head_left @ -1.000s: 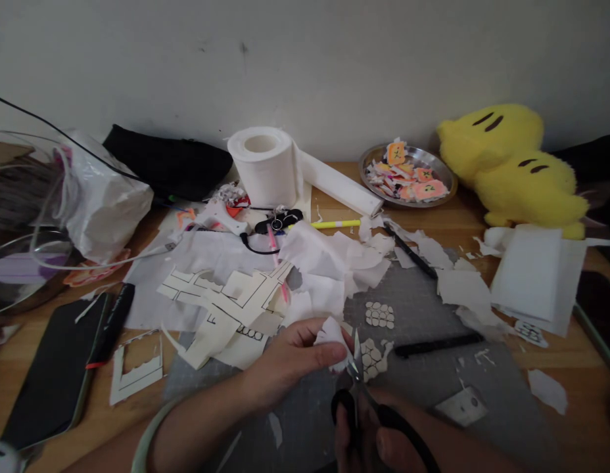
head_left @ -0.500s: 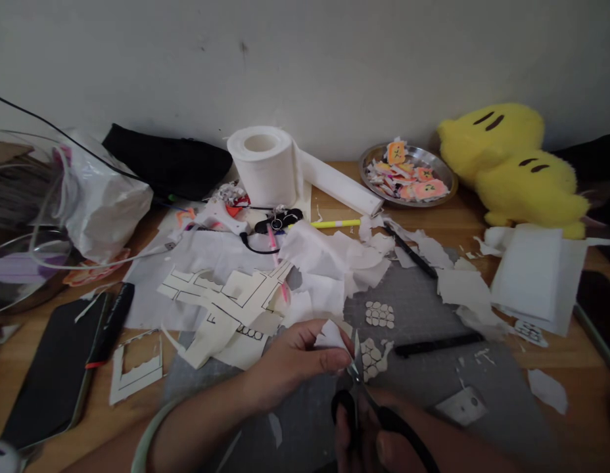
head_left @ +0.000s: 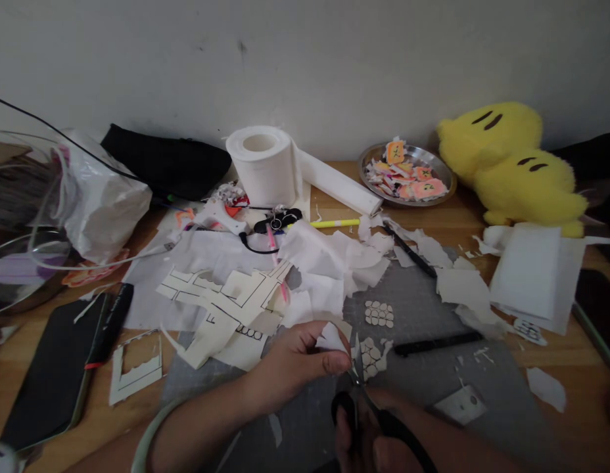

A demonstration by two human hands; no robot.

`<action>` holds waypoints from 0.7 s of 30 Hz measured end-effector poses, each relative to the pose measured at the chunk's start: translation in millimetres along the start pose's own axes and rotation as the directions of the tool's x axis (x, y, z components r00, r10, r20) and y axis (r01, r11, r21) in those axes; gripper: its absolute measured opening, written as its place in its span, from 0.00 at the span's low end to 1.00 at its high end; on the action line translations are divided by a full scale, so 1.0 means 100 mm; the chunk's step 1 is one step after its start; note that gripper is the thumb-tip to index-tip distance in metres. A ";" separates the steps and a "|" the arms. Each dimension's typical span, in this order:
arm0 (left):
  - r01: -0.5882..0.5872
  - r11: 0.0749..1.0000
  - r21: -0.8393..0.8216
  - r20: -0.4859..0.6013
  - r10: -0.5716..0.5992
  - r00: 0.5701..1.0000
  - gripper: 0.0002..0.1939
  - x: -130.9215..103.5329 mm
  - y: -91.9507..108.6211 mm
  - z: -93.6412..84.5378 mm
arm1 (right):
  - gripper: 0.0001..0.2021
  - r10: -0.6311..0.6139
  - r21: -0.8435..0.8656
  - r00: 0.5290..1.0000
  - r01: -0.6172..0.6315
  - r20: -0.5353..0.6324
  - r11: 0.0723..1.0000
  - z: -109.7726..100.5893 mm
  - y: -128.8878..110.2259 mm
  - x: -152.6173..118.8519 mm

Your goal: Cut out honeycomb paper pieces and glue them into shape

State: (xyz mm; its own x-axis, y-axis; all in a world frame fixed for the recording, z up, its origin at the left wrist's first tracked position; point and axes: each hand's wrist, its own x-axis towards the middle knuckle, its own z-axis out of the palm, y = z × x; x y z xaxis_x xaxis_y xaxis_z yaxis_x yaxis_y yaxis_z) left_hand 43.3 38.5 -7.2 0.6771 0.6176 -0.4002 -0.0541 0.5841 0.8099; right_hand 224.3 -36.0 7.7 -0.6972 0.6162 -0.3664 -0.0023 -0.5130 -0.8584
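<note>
Prob. home desk (head_left: 100, 424) w/ plushies (head_left: 524, 184), paper scraps (head_left: 461, 289)

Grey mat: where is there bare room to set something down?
Bare patch on the mat: between the upper cutout of circles, the lower black pen and the paper scraps at right; a smaller one between that pen and the right forearm. Crowded: the mat's far side, under white paper, and around the left hand and scissors.

Wooden table (head_left: 588, 410). Along its back edge, from left to right: a black pouch (head_left: 167, 161), a metal dish (head_left: 436, 159) and yellow plush toys (head_left: 524, 187). Toward the front left corner, a dark phone (head_left: 51, 371) and a cut paper frame (head_left: 143, 379). At front center, a gray mat (head_left: 416, 305).
</note>
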 end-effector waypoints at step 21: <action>0.016 1.000 0.005 0.026 -0.016 1.000 0.15 0.00 0.04 0.00 | 0.29 -0.003 0.065 0.999 0.000 0.045 0.998 -0.01 0.04 0.01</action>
State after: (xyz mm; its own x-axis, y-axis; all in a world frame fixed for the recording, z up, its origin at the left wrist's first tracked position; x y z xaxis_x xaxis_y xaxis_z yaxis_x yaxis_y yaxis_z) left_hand 43.2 41.3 -4.1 0.6968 0.5943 -0.4015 -0.0397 0.5909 0.8057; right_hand 224.2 -36.9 3.1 -0.7284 0.5907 -0.3471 -0.0493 -0.5505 -0.8334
